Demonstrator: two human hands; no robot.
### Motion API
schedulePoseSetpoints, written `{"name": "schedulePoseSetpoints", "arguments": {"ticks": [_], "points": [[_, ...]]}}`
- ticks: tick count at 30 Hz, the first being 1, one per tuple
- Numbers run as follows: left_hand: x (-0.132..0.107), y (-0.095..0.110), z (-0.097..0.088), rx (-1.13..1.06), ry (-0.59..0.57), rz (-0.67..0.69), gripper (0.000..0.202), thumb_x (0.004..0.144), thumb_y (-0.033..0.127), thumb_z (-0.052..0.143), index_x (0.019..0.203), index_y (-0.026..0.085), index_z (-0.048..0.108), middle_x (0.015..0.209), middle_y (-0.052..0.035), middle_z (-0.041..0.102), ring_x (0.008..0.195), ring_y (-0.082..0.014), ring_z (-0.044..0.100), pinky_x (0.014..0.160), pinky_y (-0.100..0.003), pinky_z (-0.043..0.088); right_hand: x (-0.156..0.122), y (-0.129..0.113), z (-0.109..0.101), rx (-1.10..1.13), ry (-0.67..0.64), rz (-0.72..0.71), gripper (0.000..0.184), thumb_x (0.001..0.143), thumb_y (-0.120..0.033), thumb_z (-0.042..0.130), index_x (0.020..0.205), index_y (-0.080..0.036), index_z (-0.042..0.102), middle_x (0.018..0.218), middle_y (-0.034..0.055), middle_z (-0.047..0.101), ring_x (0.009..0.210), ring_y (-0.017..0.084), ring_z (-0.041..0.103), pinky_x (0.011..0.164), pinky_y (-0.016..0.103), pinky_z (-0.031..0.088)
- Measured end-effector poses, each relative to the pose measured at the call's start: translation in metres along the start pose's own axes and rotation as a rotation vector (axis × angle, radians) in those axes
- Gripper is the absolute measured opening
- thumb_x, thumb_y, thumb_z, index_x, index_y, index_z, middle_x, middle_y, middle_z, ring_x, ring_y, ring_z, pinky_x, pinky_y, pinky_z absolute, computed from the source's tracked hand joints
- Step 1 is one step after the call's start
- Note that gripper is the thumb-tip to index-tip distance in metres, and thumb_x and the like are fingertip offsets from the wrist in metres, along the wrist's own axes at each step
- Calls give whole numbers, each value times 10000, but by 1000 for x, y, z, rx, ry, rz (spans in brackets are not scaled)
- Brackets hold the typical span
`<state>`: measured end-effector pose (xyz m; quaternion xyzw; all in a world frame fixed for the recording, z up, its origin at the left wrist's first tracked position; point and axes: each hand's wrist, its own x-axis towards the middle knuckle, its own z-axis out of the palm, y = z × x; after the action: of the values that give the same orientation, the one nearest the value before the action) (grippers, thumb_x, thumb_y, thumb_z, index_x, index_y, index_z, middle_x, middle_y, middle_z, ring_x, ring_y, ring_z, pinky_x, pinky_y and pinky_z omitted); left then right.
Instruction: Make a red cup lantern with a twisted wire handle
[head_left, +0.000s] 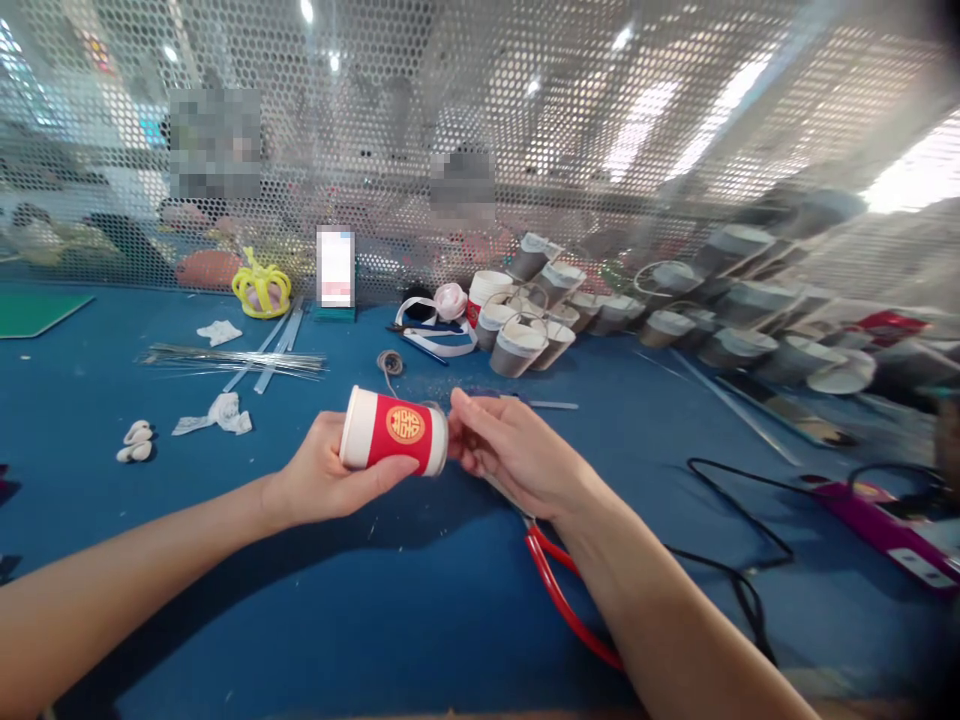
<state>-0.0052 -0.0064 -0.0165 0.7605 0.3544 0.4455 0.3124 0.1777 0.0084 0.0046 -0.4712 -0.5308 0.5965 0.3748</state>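
My left hand [330, 478] is wrapped round a white paper cup [358, 428] with a red band and a gold emblem. The cup lies tilted on its side, its rim facing left and its base facing right. Close by the base is my right hand [517, 450], its fingers curled together; whatever they pinch is hidden. Beneath the right hand and forearm is a red-handled cutting tool [559, 590], its blades partly covered. Behind the cup, a small coil of grey cord [389, 363] rests on the blue table [360, 620].
Several grey-wrapped cups [520, 345] stand at the back right. A purple power strip [885, 530] with a black cable is at the right. Thin wires [240, 360], crumpled white scraps [223, 413] and a yellow crown-shaped item [261, 288] lie left. A perforated screen [390, 130] bounds the back.
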Motion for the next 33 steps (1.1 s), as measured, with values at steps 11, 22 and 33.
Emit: {"name": "schedulePoseSetpoints", "arguments": {"ticks": [11,22,33], "points": [[9,-8,-2,-406,-197,-321,276,658,325,658,858,135,665,790,-51,688,665,-140,610,598,-207,472,1,5,6,189,11,34,321,670,-374,636,538,-142,458,456,-61,425,403,22,323,382,165,186],[15,-11,4,-789,1,-656,272,562,262,734,761,87,675,678,-60,684,594,-125,598,614,-233,461,2,11,5,-474,270,-367,234,822,-370,446,791,-176,574,749,20,604,670,126,536,591,241,407],[17,-15,4,-754,68,-610,255,582,293,718,744,101,679,658,-43,678,606,-120,595,620,-228,456,0,15,11,-619,254,-601,330,887,-339,314,976,-180,589,1055,81,585,1037,188,499,912,350,364]]}}
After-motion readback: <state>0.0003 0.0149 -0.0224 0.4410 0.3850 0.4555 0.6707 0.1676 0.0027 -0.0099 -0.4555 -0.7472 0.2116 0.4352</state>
